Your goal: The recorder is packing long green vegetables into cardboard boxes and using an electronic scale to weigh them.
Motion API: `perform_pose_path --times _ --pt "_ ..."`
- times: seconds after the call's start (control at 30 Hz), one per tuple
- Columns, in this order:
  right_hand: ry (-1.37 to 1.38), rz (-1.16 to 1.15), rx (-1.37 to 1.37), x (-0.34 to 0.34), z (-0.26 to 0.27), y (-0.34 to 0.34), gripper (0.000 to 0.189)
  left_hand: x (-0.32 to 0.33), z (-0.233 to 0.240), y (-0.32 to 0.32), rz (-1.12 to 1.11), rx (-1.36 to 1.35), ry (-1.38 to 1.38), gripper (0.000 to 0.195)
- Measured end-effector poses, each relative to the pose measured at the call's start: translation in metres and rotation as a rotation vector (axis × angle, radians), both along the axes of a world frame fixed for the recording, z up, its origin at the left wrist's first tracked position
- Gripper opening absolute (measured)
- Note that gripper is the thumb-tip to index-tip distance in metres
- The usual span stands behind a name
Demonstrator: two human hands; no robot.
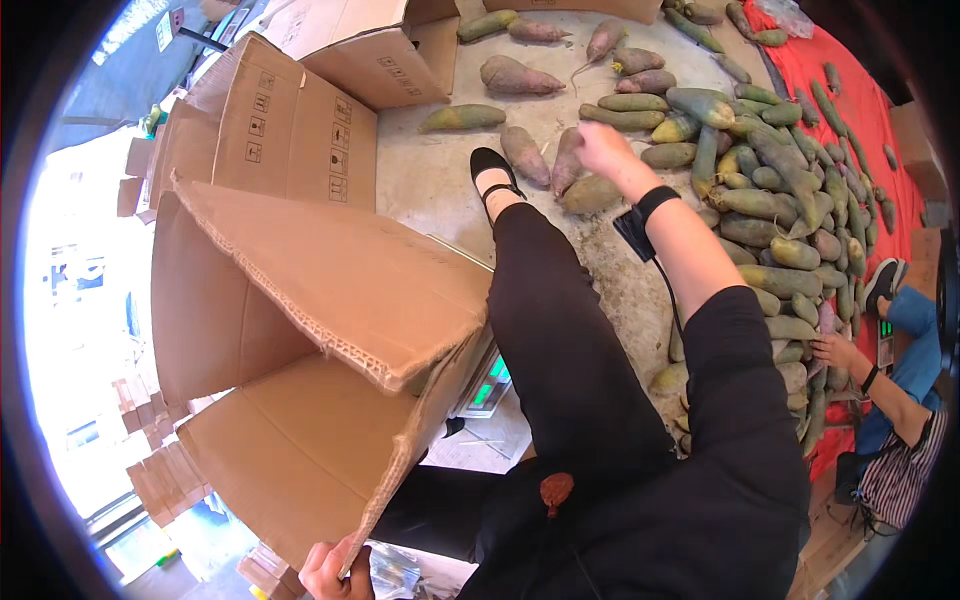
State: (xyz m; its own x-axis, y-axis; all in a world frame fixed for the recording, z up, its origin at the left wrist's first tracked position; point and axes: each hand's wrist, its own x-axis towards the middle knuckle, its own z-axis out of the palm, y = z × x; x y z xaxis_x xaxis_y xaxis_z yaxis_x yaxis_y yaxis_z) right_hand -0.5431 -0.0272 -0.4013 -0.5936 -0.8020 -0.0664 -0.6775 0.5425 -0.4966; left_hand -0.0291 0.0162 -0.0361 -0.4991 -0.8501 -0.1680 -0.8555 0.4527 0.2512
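An open cardboard box point(330, 277) stands before me with its flaps raised. At the lower left my left hand point(337, 568) grips the edge of one flap. My right hand point(604, 150) is at a reddish radish point(566, 163) on the floor, its fingers at the radish's upper end; whether they hold it cannot be told. Beside it lie another reddish radish point(525, 156) and a short greenish one point(591, 195). To the right is a large pile of green radishes point(772, 202). A scale with a lit green display point(487, 382) shows partly beside the box.
More cardboard boxes point(300, 127) stand at the upper left. Loose radishes point(519, 75) lie on the concrete floor ahead. Beyond the pile is a red sheet point(847, 67). At the right a co-worker's hand point(836, 351) touches a radish near the pile's edge.
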Motion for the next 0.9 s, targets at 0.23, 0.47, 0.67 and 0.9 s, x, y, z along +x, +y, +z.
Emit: perform_pose_path --times 0.23,0.47,0.67,0.9 --pt "0.222 0.071 0.464 0.036 -0.090 0.025 0.028 0.000 -0.003 -0.006 -0.003 0.001 0.012 0.008" --pt "0.332 0.284 0.705 0.051 -0.081 0.036 0.041 -0.009 0.003 -0.010 0.086 0.039 -0.060 0.008" --pt "0.568 0.336 0.434 0.054 -0.103 0.057 0.031 -0.009 0.003 -0.014 0.048 0.029 -0.078 0.010" --pt "0.316 0.199 0.467 0.072 -0.089 0.065 0.042 -0.007 0.007 -0.010 0.092 0.074 -0.095 0.010"
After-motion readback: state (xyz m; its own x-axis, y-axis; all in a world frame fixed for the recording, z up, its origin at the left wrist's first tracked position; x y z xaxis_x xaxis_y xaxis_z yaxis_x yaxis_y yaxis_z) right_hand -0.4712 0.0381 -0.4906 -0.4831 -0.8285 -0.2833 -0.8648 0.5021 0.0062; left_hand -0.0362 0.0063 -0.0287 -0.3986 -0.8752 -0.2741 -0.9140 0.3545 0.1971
